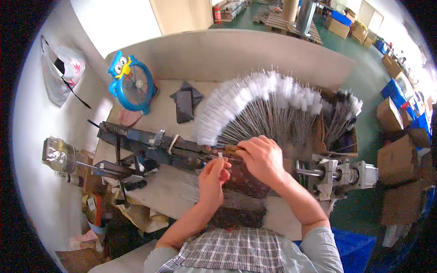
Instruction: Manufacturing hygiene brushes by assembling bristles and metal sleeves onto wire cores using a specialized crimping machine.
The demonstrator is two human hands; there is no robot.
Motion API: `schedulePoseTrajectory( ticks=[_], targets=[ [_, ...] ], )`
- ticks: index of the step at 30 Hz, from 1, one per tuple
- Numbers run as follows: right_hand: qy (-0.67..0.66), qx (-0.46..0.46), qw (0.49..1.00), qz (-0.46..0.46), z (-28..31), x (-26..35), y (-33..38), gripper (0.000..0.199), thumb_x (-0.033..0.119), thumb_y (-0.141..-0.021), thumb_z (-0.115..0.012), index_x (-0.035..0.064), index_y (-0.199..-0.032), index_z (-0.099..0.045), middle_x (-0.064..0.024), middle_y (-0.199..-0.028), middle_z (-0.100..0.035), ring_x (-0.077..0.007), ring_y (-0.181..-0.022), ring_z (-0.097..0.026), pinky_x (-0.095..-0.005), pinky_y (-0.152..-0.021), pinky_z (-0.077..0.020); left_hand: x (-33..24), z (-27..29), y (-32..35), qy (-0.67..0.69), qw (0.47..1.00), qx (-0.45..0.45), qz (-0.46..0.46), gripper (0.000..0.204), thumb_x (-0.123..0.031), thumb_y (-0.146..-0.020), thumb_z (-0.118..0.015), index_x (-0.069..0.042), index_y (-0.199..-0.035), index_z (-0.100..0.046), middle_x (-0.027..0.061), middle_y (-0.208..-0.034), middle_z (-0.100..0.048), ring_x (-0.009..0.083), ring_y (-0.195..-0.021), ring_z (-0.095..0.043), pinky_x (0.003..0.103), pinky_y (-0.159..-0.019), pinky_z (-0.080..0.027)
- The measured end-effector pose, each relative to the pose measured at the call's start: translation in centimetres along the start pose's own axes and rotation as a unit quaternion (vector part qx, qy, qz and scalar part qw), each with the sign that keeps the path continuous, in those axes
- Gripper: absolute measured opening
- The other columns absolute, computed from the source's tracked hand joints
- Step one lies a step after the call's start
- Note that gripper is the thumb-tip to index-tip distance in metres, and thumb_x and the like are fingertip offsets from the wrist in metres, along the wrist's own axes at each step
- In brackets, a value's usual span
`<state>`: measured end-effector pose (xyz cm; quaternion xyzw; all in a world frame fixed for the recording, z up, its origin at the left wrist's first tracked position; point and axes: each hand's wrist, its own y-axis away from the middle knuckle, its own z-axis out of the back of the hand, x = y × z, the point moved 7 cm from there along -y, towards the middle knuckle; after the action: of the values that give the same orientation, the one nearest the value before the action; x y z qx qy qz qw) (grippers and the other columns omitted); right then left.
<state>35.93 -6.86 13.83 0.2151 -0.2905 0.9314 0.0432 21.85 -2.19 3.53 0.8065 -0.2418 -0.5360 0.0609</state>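
Note:
A large fan of thin wire-handled brushes with white bristle tips lies spread across the back of the workbench. My right hand rests at the base of the fan, fingers closed on the wire stems beside a dark metal jig. My left hand is just below it, pinching a thin wire piece with a small white end between thumb and fingers. Both hands nearly touch at the jig's right end.
A blue owl-shaped desk fan and a dark folded cloth sit at the back. A box of more brushes and a metal motor unit are at the right. A glass jar stands at left. Cardboard boxes crowd the floor.

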Motion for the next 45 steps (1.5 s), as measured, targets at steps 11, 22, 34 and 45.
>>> schedulePoseTrajectory(
  ticks=[11, 22, 34, 45],
  targets=[
    [-0.159, 0.155, 0.968, -0.121, -3.4, 0.5, -0.5, 0.019, 0.018, -0.075, -0.064, 0.0037, -0.086, -0.067, -0.0114, -0.078, -0.065, -0.0261, -0.073, -0.062, -0.0329, -0.068, -0.0487, 0.1, 0.2, 0.1, -0.014, 0.995, 0.092, 0.046, 0.027, -0.029, -0.092, -0.052, -0.004, -0.088, -0.060, 0.0048, -0.073, -0.061, 0.0094, -0.058, -0.053, 0.022, -0.054, -0.042],
    [0.012, 0.018, 1.000, -0.010, -2.7, 3.9, 0.0, 0.025, 0.028, -0.072, -0.067, 0.0104, -0.090, -0.065, -0.0030, -0.088, -0.062, -0.0235, -0.087, -0.057, -0.0365, -0.076, -0.0420, 0.4, -0.6, -0.2, 0.169, 0.982, 0.058, 0.060, 0.035, -0.039, -0.093, -0.043, -0.007, -0.103, -0.052, 0.0043, -0.097, -0.059, 0.0167, -0.093, -0.056, 0.033, -0.086, -0.042],
    [0.000, -0.039, 0.996, 0.077, -1.6, 3.6, 1.1, 0.027, 0.020, -0.064, -0.071, 0.0170, -0.091, -0.069, 0.0015, -0.093, -0.061, -0.0227, -0.096, -0.054, -0.0373, -0.083, -0.0421, 1.4, 0.2, -0.5, 0.181, 0.983, 0.035, 0.014, 0.007, -0.010, -0.087, -0.055, -0.004, -0.091, -0.056, 0.0043, -0.091, -0.060, 0.0128, -0.084, -0.058, 0.028, -0.077, -0.047],
    [-0.007, -0.022, 0.999, 0.046, -1.5, 3.8, 0.9, 0.031, 0.015, -0.064, -0.071, 0.0144, -0.095, -0.066, -0.0005, -0.096, -0.061, -0.0236, -0.099, -0.053, -0.0373, -0.082, -0.0422, 0.4, -0.9, 0.1, 0.214, 0.976, 0.032, 0.007, 0.007, -0.008, -0.083, -0.057, -0.005, -0.088, -0.055, 0.0050, -0.088, -0.060, 0.0148, -0.080, -0.059, 0.030, -0.076, -0.048]
  ],
)
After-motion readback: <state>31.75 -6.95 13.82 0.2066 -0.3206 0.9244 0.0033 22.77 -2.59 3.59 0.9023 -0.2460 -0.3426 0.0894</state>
